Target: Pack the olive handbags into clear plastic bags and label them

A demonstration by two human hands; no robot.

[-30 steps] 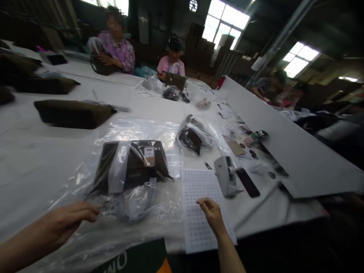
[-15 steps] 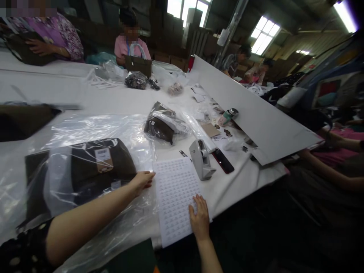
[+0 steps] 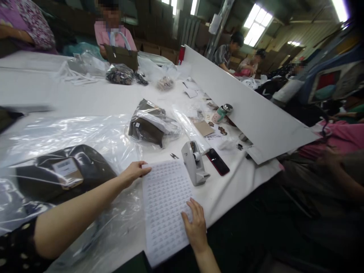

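Note:
A white sheet printed with rows of small labels lies at the table's front edge. My left hand pinches the sheet's upper left corner, thumb and fingers together. On the sheet's right side rests my right hand, its fingers spread and lying flat. Left of the sheet, under my left forearm, is a dark bag with a tag inside clear plastic. A grey tape dispenser stands just beyond the sheet's upper right corner.
A phone lies right of the dispenser, small snips to its left. Farther back are a wrapped dark pouch, a bottle and a slanting white board. People sit around the tables, one behind an upright bag.
The view has shifted to the right. My left hand has come onto the sheet's corner, and the sheet has moved closer to the front edge, turned slightly. My right hand remains on it.

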